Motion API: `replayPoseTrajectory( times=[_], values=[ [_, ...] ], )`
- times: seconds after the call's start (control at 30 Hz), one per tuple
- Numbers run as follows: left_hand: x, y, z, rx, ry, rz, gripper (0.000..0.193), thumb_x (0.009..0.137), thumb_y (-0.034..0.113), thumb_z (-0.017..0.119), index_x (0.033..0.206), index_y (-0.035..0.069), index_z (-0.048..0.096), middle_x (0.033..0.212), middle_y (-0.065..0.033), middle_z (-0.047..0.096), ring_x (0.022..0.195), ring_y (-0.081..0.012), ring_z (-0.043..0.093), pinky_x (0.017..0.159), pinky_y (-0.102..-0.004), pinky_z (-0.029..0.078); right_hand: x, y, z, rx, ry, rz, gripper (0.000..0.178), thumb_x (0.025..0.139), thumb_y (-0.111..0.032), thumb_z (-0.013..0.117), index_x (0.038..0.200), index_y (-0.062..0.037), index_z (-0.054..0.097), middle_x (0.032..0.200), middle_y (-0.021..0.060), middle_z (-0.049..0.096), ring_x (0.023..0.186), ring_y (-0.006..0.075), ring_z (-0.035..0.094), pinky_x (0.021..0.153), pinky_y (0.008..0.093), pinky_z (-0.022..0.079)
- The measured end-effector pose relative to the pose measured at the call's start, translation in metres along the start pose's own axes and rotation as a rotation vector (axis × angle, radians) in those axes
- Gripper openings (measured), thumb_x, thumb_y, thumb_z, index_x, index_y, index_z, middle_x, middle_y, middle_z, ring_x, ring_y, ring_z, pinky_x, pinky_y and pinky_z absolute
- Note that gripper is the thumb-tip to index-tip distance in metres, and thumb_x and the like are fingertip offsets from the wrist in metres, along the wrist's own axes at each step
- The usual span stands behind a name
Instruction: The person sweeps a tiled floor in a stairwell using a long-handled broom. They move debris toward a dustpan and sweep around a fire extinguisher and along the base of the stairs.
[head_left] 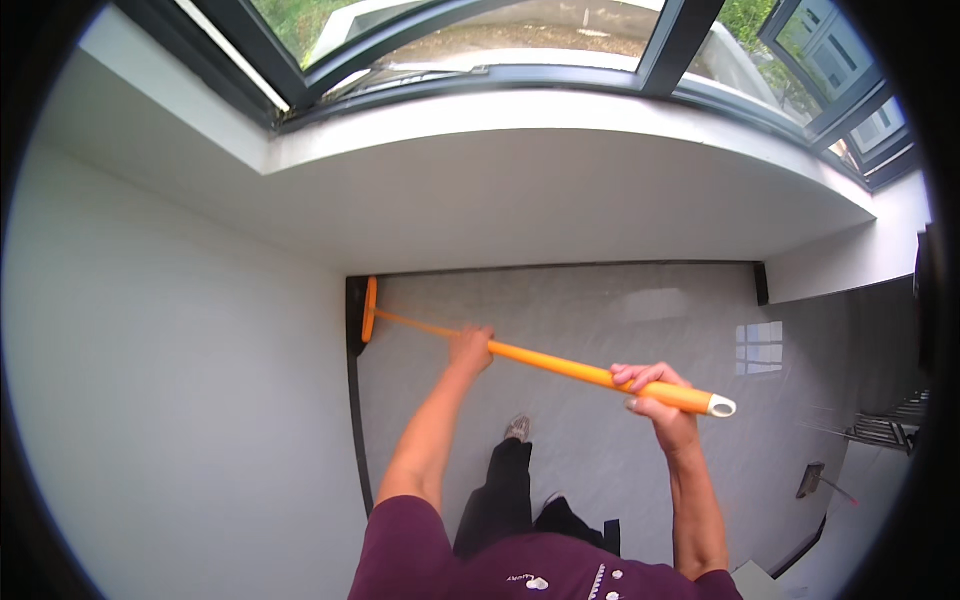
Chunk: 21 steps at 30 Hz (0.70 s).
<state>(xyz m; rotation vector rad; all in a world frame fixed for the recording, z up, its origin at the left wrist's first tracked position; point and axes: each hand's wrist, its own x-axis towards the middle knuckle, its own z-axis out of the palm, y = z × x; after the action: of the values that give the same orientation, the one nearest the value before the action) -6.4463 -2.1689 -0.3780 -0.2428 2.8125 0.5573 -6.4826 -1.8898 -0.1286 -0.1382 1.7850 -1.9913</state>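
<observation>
An orange-handled broom stretches across the view, its dark head with an orange top pressed into the far left corner of the floor, against the wall. My left hand is wrapped round the middle of the handle. Nearer its upper end, my right hand grips the thicker part, thumb below and fingers above. The handle's white, hollow end cap sticks out to the right of that hand. Bristles are hidden from this angle.
Grey floor tiles meet a dark skirting along the walls. A white wall rises at the left, and a white window sill runs ahead under dark-framed windows. At the right stand a metal rack and a small brush-like tool with a thin handle.
</observation>
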Motion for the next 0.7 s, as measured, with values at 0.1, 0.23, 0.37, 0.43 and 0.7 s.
replayPoseTrajectory(
  times=[0.1, 0.23, 0.37, 0.43, 0.7],
  values=[
    [0.014, 0.029, 0.011, 0.004, -0.179, 0.048, 0.018, 0.07, 0.014, 0.059, 0.087, 0.019, 0.062, 0.081, -0.0063, 0.061, 0.082, -0.0258, 0.059, 0.068, -0.0439, 0.043, -0.015, -0.015, -0.015, -0.025, 0.117, 0.067, 0.017, 0.062, 0.006, 0.06, 0.077, -0.0007, 0.054, 0.092, 0.0151, 0.062, 0.101, 0.0302, 0.055, 0.092, 0.0422, 0.041],
    [-0.001, 0.129, 0.035, -0.016, -0.196, 0.234, 0.014, 0.071, 0.015, 0.057, 0.083, 0.019, 0.062, 0.077, -0.0041, 0.061, 0.08, -0.0234, 0.06, 0.065, -0.0439, 0.043, -0.081, -0.045, -0.067, -0.078, 0.316, 0.019, 0.016, 0.059, 0.008, 0.059, 0.073, -0.0005, 0.055, 0.084, 0.0151, 0.063, 0.095, 0.0306, 0.059, 0.089, 0.0438, 0.043],
    [-0.034, 0.271, 0.038, -0.186, -0.208, 0.478, 0.012, 0.071, 0.01, 0.054, 0.08, 0.016, 0.059, 0.077, -0.0058, 0.06, 0.079, -0.0257, 0.059, 0.065, -0.0463, 0.039, -0.169, -0.123, -0.095, -0.25, 0.584, -0.059, 0.017, 0.054, 0.005, 0.056, 0.071, 0.0, 0.054, 0.079, 0.0161, 0.063, 0.087, 0.0292, 0.06, 0.087, 0.0446, 0.044],
    [-0.048, 0.333, 0.034, -0.285, -0.307, 0.61, 0.013, 0.071, 0.009, 0.052, 0.081, 0.014, 0.058, 0.08, -0.0068, 0.06, 0.081, -0.0246, 0.058, 0.067, -0.0488, 0.038, -0.202, -0.158, -0.084, -0.345, 0.727, -0.093, 0.016, 0.052, 0.003, 0.054, 0.068, -0.0001, 0.052, 0.076, 0.016, 0.062, 0.083, 0.0281, 0.06, 0.086, 0.0436, 0.045],
    [-0.132, 0.457, -0.005, -0.364, -0.511, 1.08, 0.015, 0.072, 0.005, 0.048, 0.086, 0.009, 0.052, 0.073, -0.0102, 0.06, 0.076, -0.0305, 0.059, 0.061, -0.0451, 0.042, -0.312, -0.208, -0.053, -0.637, 0.905, -0.386, 0.019, 0.05, -0.009, 0.053, 0.066, -0.0036, 0.044, 0.065, 0.012, 0.054, 0.068, 0.0238, 0.055, 0.074, 0.0359, 0.047]
  ],
)
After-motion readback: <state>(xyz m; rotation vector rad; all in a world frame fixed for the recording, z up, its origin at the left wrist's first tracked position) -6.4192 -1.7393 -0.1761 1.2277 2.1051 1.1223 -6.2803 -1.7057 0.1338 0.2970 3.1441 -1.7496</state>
